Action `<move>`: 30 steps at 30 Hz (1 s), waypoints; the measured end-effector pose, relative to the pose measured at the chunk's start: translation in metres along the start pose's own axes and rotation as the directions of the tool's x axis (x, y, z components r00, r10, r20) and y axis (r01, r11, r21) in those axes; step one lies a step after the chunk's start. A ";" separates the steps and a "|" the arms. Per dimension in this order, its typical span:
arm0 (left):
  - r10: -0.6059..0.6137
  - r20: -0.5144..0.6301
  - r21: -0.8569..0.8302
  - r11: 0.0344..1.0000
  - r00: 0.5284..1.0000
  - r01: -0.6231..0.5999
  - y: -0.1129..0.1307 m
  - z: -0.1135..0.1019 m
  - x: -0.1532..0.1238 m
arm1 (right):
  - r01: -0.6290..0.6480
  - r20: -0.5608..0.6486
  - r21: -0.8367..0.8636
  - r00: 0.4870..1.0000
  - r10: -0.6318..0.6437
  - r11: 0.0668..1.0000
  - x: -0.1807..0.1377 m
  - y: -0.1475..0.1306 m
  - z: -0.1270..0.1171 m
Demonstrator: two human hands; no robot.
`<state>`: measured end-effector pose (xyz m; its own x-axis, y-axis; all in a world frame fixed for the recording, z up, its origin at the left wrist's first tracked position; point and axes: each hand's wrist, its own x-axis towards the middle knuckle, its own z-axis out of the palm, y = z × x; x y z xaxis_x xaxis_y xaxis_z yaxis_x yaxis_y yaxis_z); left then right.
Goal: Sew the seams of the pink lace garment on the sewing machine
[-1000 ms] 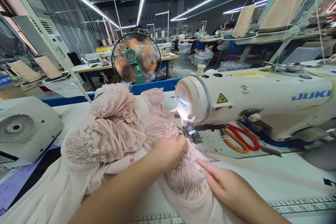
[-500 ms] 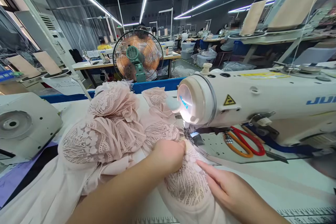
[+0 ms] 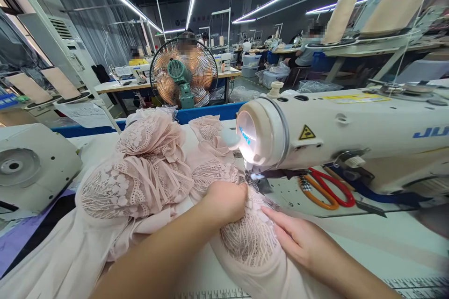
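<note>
A left hand [image 3: 226,203] hides its own fingertips and part of a lace garment [image 3: 249,243], which the bottom edge cuts off; a sewing machine [image 3: 333,133] runs past the right edge; a fan [image 3: 180,72] mostly hides a person [image 3: 187,37]

Your lace bra [image 3: 250,243]: pale blush pink, branching feathery lace on the cup, plain smooth band. Bra pile [image 3: 105,191] to your left: same blush, floral and branching lace, dotted scalloped borders, plain straps. Your sewing machine [image 3: 372,124]: off-white, blue JUKI lettering, yellow strip label [image 3: 356,98], warning triangle [image 3: 307,132] in yellow and black. Scissor handles [image 3: 351,200] you've got there: one loop red, one orange. Your tabletop [image 3: 396,243]: white; ruler strip [image 3: 421,285] with dark graduations. Ahead of you, fan [image 3: 175,71]: green motor, dark guard, orange-brown blades. Thread cones [image 3: 340,18]: plain peachy beige. Sheet [image 3: 21,238] at your lower left: purple.
</note>
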<state>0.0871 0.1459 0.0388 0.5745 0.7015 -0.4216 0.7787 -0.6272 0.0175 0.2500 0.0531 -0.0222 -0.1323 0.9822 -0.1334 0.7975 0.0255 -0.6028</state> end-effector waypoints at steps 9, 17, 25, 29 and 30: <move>-0.056 -0.102 -0.013 0.998 0.993 0.055 -0.011 0.001 0.006 | -0.008 -0.087 -0.006 0.996 0.007 1.000 0.013 0.003 -0.001; -0.092 -0.214 -0.004 0.996 0.973 0.093 -0.023 0.000 -0.001 | 0.009 0.009 -0.040 1.000 -0.009 0.999 0.003 0.001 -0.015; -0.092 -0.171 0.044 0.994 0.981 0.100 -0.014 -0.004 -0.016 | 0.126 0.026 -0.092 0.992 -0.124 0.988 -0.028 0.009 -0.021; -0.061 -0.211 0.078 0.994 0.975 0.080 0.013 0.001 -0.032 | 0.140 0.017 -0.092 0.990 -0.139 0.986 -0.028 0.010 -0.019; -0.089 -0.154 0.064 0.993 0.984 0.100 0.020 0.003 -0.035 | 0.141 0.026 -0.096 0.990 -0.139 0.985 -0.027 0.010 -0.019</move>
<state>0.0814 0.1074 0.0511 0.5350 0.7982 -0.2768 0.8144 -0.5744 -0.0826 0.2724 0.0300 -0.0093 -0.2567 0.9640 -0.0686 0.8240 0.1812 -0.5369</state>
